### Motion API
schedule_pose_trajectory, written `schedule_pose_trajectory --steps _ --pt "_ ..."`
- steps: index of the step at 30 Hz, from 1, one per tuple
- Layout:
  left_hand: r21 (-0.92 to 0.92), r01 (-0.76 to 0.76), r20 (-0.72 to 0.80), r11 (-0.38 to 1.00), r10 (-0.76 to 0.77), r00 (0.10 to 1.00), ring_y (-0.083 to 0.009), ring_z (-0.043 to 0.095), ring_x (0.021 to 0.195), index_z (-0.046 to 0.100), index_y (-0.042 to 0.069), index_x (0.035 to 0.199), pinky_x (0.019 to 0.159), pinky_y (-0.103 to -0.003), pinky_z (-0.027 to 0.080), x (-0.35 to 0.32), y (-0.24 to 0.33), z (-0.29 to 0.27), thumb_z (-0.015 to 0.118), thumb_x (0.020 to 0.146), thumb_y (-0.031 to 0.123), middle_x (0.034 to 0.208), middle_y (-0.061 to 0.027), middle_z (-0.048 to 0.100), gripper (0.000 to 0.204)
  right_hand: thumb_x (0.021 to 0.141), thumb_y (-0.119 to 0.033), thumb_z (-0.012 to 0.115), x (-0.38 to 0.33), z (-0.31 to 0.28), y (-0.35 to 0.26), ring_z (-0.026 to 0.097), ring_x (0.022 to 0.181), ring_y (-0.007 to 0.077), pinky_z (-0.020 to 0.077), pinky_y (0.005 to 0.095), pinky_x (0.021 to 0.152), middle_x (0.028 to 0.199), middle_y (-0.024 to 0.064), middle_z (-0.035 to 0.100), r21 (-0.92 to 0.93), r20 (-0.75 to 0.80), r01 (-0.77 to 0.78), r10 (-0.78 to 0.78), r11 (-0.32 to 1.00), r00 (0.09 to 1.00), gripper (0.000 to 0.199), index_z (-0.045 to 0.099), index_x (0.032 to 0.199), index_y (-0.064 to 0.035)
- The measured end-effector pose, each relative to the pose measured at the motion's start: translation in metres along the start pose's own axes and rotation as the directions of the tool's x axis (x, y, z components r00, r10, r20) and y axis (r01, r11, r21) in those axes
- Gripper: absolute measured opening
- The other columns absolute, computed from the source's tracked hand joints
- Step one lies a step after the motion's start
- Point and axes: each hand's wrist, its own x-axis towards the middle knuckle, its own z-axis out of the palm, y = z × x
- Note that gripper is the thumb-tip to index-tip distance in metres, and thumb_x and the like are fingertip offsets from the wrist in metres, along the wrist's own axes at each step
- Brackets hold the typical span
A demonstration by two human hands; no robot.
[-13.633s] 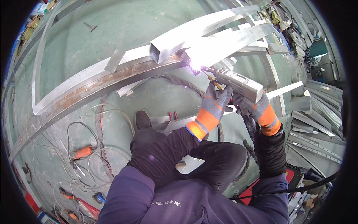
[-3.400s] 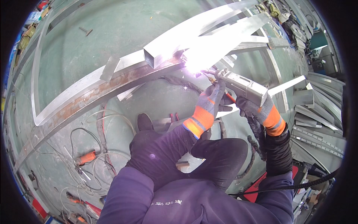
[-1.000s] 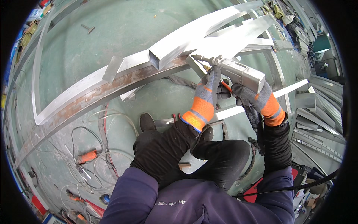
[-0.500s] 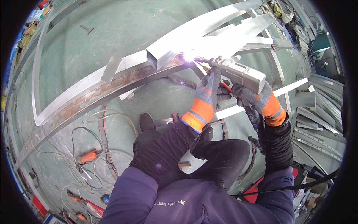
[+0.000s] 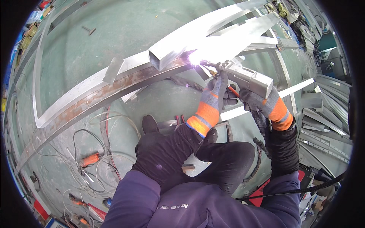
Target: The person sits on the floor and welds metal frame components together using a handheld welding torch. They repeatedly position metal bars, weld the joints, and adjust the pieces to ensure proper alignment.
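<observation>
A handheld welding gun (image 5: 249,80) with a boxy grey metal body points left, and a glaring white-violet glow burns at its tip. My right hand (image 5: 258,99), in a grey and orange glove, is closed round its rear, below the body. My left hand (image 5: 216,88), gloved alike, is closed near the front, just behind the brass fitting. An orange-red part (image 5: 233,91) shows between the two hands. The glow sits where a shiny square metal tube (image 5: 171,47) lies on a rusty brown beam (image 5: 133,79). Glare hides the joint itself.
A small loose plate (image 5: 113,70) rests on the long frame at the left. An orange tool (image 5: 89,160) and several cables lie on the green floor. Stacked metal profiles (image 5: 330,110) fill the right side. A black cable (image 5: 304,189) crosses near my right arm.
The welding gun and both hands have shifted slightly right and down. The glow at the tip has moved a little to the right along the joint.
</observation>
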Motion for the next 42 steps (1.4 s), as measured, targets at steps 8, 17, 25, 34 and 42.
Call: schedule_pose_trajectory --steps 8,17,25,34,42 --pt "0.032 0.000 0.016 0.999 -0.001 1.000 -0.0216 0.069 0.079 0.052 0.004 0.109 0.068 -0.037 0.062 -0.003 -0.005 0.000 0.064 0.091 0.056 0.097 -0.0093 0.058 0.056 0.089 -0.014 0.066 -0.006 -0.002 0.008 0.059 0.060 0.0101 0.0458 0.0239 0.052 0.079 0.0045 0.065 0.025 -0.003 -0.004 0.004 1.000 1.000 0.028 0.062 0.112 0.0015" --pt "0.010 0.021 0.018 1.000 -0.021 1.000 -0.0229 0.070 0.078 0.052 0.004 0.106 0.067 -0.037 0.063 -0.008 -0.010 0.004 0.063 0.093 0.053 0.093 -0.0104 0.064 0.052 0.092 -0.017 0.065 -0.014 -0.005 0.017 0.057 0.059 0.0088 0.0450 0.0237 0.051 0.078 0.0042 0.064 -0.010 -0.029 0.032 -0.032 0.999 0.999 0.030 0.061 0.115 0.0012" --pt "0.014 0.026 0.021 1.000 -0.026 0.999 -0.0242 0.070 0.077 0.053 0.003 0.112 0.067 -0.039 0.063 -0.006 -0.023 0.001 0.065 0.088 0.060 0.092 -0.0103 0.063 0.063 0.088 -0.014 0.068 -0.023 -0.002 0.007 0.061 0.060 0.0110 0.0467 0.0228 0.051 0.082 0.0062 0.065 0.062 -0.037 -0.120 0.123 0.991 0.992 0.037 0.059 0.120 0.0023" --pt "0.074 0.092 0.074 0.993 -0.098 0.992 -0.0258 0.069 0.086 0.050 0.006 0.123 0.074 -0.043 0.062 -0.011 -0.025 0.000 0.055 0.097 0.055 0.098 -0.0123 0.063 0.056 0.088 -0.017 0.072 -0.030 -0.007 0.019 0.059 0.060 0.0078 0.0494 0.0228 0.052 0.083 0.0046 0.066 0.089 -0.043 -0.122 0.126 0.989 0.991 0.038 0.061 0.120 0.0017" --pt "0.104 0.058 0.085 0.993 -0.067 0.994 -0.0268 0.069 0.087 0.050 0.004 0.124 0.072 -0.042 0.061 -0.017 -0.028 0.004 0.055 0.097 0.055 0.102 -0.0128 0.061 0.058 0.088 -0.016 0.070 -0.037 -0.007 0.017 0.063 0.061 0.0119 0.0493 0.0245 0.052 0.082 0.0069 0.066 0.057 -0.041 -0.102 0.104 0.993 0.994 0.038 0.061 0.120 0.0010"
